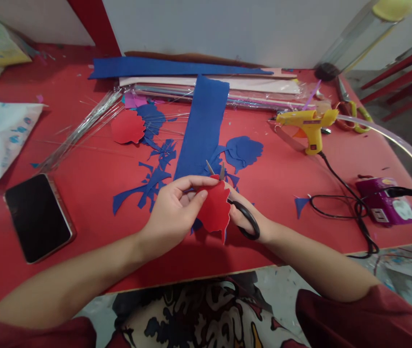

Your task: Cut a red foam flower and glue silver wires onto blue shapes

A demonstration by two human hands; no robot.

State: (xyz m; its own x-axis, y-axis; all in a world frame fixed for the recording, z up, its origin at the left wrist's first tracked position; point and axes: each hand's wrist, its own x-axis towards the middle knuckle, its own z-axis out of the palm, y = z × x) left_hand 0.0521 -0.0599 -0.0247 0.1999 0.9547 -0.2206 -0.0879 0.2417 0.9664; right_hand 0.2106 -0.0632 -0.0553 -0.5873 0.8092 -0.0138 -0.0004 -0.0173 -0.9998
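Just below the middle of the frame, the left hand (pixel 171 210) pinches a red paper shape (pixel 216 209) between thumb and fingers, its grip closed on the left edge of the paper. The right hand (pixel 244 217) is partly hidden behind that paper; its fingers pass through the black handles of a pair of scissors (pixel 244 220), so its grip is closed on them. The scissor blades stick up just above the top edge of the red shape, slightly parted.

Behind the hands a long blue strip (pixel 203 125) runs up the red table (pixel 82 169), with blue scraps (pixel 155 179) to its left and a blue cutout (pixel 244 152) to its right. A second red cutout (pixel 128 126) lies further up and left. A phone (pixel 38 216) lies at the lower left, and a yellow glue gun (pixel 309 124) stands at the upper right.
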